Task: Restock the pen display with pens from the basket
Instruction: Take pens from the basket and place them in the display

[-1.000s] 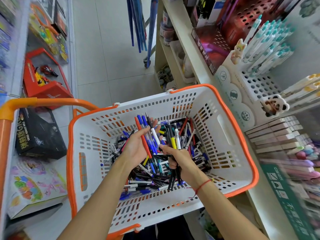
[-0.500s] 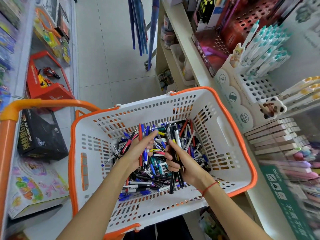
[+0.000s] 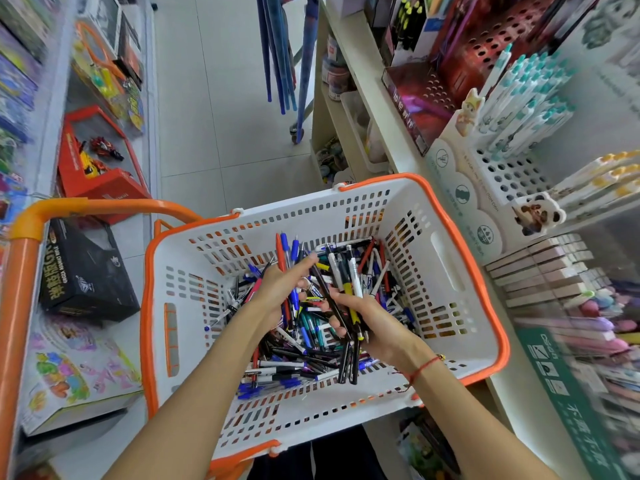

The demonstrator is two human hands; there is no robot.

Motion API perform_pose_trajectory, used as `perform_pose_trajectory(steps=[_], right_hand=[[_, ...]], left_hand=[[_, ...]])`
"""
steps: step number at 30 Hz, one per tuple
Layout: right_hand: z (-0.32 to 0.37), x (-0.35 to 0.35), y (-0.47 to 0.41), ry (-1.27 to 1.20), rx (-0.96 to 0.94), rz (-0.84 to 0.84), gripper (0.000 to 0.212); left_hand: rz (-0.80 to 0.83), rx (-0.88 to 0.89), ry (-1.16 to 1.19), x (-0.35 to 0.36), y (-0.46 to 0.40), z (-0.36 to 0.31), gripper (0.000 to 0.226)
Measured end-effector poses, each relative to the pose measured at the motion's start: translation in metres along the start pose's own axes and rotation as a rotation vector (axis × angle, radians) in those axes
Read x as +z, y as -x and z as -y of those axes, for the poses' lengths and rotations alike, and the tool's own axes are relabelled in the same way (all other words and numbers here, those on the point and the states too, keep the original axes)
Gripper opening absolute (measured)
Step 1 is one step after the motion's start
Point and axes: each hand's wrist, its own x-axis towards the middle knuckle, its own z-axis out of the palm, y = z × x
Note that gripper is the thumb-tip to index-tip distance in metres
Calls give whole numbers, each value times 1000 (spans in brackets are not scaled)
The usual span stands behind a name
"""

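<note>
Inside the white basket (image 3: pixel 446 271) with its orange rim, both hands work over a heap of loose pens (image 3: pixel 311 344). The right hand (image 3: pixel 372 327) grips a bundle of black, white and yellow pens (image 3: pixel 346 299), fingers curled round them. The left hand (image 3: pixel 280 289) holds several red and blue pens (image 3: pixel 285 251). Beyond the basket to the right, on the shelf, stands the pen display (image 3: pixel 498 168), partly filled with teal-capped white pens (image 3: pixel 519 98).

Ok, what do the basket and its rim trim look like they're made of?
The basket looks like moulded white plastic, matte, judging by its slotted walls and cut-out grip. The orange rim trim looks like glossier plastic, possibly rubbery; the view leaves that open.
</note>
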Motion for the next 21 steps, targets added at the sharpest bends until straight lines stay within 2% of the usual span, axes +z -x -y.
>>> perform_pose_trajectory(steps=[5,7,11,12,14,16,17,19,21], right_hand=[[3,5,0,75,-27,3,26],[5,5,1,105,23,19,29],[8,-7,6,156,140,41,26],[9,-9,6,165,152,56,27],[10,-13,5,166,168,98,29],[13,-16,3,169,179,153,30],[16,-18,3,184,186,182,29],[22,-22,-1,264,210,227,27],[32,-24,-4,422,260,256,26]], left_hand=[[44,-95,-103,10,9,8,70],[18,-116,-112,11,11,12,81],[-43,-133,-34,1,1,6,84],[-34,-142,54,-1,-1,3,76],[-10,-166,196,-6,-3,1,45],[9,-166,273,-7,-5,3,30],[1,-122,252,-7,-6,5,29],[-96,-18,32,-9,-8,6,35],[-102,0,-132,-12,-9,-1,40]])
